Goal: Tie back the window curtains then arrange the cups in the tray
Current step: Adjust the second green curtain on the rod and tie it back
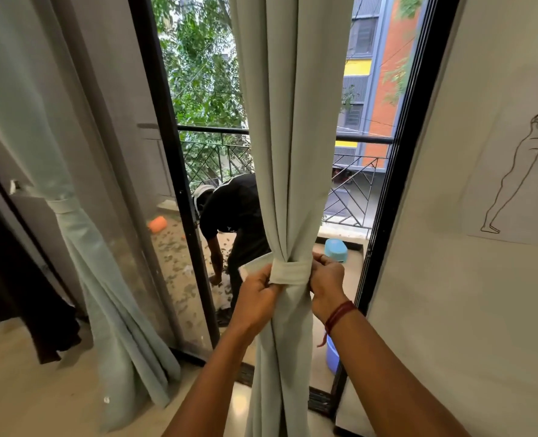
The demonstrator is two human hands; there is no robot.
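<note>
head view: the only camera.
middle curtain (292,152): hangs in the doorway, cinched to a waist by a tie band (288,272) wrapped around it.
left hand (256,298): grip closed, fingers pinching the band's left edge, likely to keep the gather tight.
right hand (326,285): grip closed on the band's right end beside the folds; probably fastening it, though the fastening is hidden.
left curtain (81,247): already bundled in its own band, by the glass.
cups and tray: not in view.
floor (40,389): pale, smooth.
room: white wall (450,279) with a line drawing (513,171) on the right; a person (233,216) bends over on the balcony (179,247) outside.
</note>
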